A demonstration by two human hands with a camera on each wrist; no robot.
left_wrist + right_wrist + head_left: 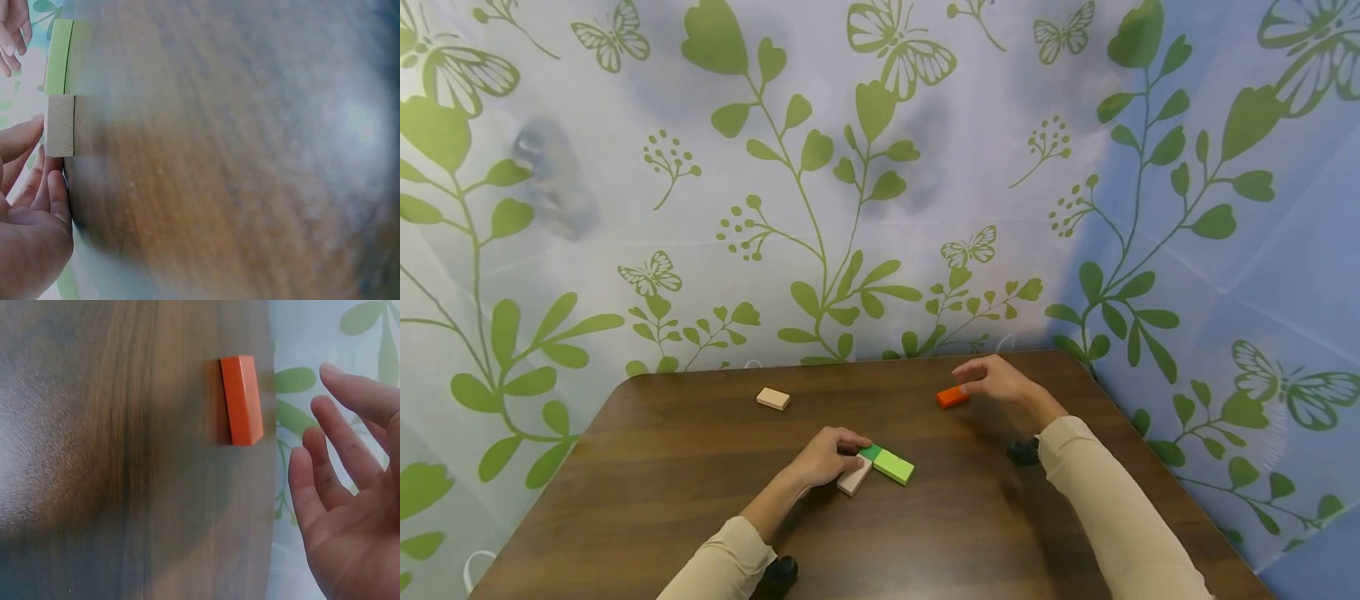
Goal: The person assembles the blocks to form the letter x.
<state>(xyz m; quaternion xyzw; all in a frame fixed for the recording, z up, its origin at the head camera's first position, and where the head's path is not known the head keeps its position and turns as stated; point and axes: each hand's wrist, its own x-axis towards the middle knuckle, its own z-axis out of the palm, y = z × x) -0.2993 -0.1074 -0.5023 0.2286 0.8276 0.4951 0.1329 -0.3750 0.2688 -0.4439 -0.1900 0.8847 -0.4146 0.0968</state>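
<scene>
My left hand rests at a cluster of small blocks near the table's middle. Its thumb touches a pale wooden block, and its index finger reaches the dark green block beyond. A lime-green block lies against these two. In the left wrist view, the wooden block's end sits flat on the table beside the left hand's loosely bent fingers. Farther back, my right hand hovers by an orange block. The right wrist view shows its spread fingers apart from the orange block.
Another pale wooden block lies alone at the back left of the brown wooden table. Behind the table's far edge hangs a white curtain with green leaves and butterflies.
</scene>
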